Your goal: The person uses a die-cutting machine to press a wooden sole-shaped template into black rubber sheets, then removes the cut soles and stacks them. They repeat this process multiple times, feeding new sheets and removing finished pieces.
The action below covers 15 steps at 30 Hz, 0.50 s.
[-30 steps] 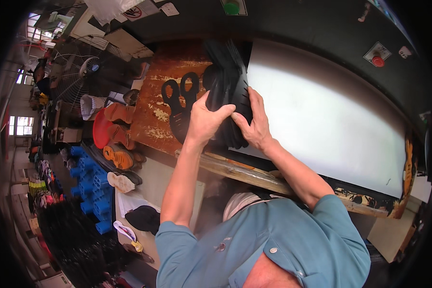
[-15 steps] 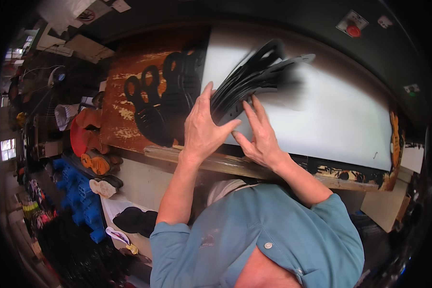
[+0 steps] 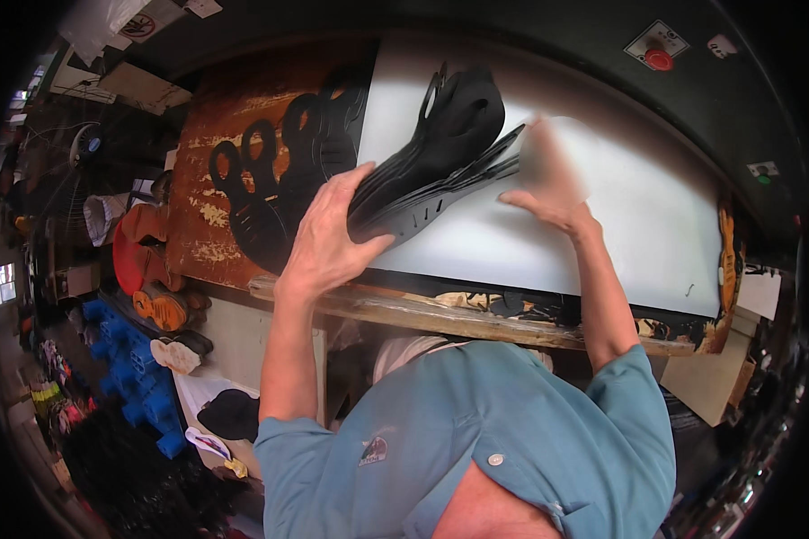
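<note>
A fanned stack of flat black shoe-upper pieces [image 3: 431, 157], with slots and oval openings, stands tilted over a white board [image 3: 656, 198]. My left hand [image 3: 325, 235] is curved around its near left end, thumb toward me and fingers on the far side. Close to the stack's right tips is my right hand [image 3: 555, 184], its thumb spread away from the upright fingers. Those fingers are smeared by motion, so whether they touch the pieces is unclear. More black upper pieces [image 3: 274, 211] lie overlapped in a row on the worn brown board [image 3: 202, 166], left of my left hand.
A wooden rail [image 3: 386, 310] runs along the table's near edge. Dark machine housing with a red push button [image 3: 659, 59] and a green button [image 3: 764, 179] borders the far side. At left are orange soles [image 3: 164, 310], blue plastic pieces [image 3: 135, 368] and a fan [image 3: 85, 144].
My right hand has moved right and away from my left hand. The stack's pieces have spread into separate groups. My left hand has shifted slightly left in view, still at the stack's near end.
</note>
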Motion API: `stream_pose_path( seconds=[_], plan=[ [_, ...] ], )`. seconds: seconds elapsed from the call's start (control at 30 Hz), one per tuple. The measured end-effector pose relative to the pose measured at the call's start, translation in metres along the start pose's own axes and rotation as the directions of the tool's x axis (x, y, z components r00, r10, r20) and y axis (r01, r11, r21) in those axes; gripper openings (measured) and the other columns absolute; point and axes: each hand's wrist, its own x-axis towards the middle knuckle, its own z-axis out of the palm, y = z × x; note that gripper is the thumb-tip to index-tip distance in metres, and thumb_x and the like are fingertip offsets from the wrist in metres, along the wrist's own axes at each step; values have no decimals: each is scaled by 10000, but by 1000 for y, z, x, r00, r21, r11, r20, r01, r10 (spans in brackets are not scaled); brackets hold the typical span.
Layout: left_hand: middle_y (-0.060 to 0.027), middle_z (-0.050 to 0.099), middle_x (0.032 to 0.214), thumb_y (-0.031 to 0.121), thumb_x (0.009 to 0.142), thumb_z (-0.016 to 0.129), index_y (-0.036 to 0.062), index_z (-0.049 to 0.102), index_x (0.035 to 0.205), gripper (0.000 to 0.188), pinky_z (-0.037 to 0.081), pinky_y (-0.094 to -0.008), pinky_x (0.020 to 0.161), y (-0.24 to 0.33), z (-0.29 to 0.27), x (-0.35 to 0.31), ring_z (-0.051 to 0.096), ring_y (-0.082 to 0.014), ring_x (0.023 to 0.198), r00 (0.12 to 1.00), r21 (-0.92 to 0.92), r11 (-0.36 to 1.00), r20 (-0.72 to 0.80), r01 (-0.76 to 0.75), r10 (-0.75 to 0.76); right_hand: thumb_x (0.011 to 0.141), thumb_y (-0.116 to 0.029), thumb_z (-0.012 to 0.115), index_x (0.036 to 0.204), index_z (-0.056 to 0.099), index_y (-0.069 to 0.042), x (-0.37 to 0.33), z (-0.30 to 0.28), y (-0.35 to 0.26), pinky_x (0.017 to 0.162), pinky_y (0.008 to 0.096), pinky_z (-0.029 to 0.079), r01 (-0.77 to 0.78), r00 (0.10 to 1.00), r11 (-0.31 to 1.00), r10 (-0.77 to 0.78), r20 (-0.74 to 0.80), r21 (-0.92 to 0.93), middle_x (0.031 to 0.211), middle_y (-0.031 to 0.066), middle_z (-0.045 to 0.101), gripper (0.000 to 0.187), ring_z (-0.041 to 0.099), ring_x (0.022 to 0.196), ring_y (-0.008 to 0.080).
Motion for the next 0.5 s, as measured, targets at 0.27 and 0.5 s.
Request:
stream_pose_path(
  seconds=[0.27,0.5],
  plan=[
    [-210,683,1287,132,752,914,28,480,1561,925,513,-472,1068,3,13,-3,647,-399,1186,999,-61,998,-38,12,-15,734,-357,1004,1422,587,8,-25,41,1,1032,419,552,142,988,979,-132,-76,144,1299,193,661,883,672,1181,332],
    [-199,686,1281,92,724,910,45,508,1542,912,524,-478,1040,6,13,1,653,-399,1166,996,14,996,-16,-92,92,643,-329,1001,1538,576,-109,3,-30,-63,1275,595,332,542,830,810,-558,-6,-225,1592,206,492,1015,412,1538,417]
  ],
)
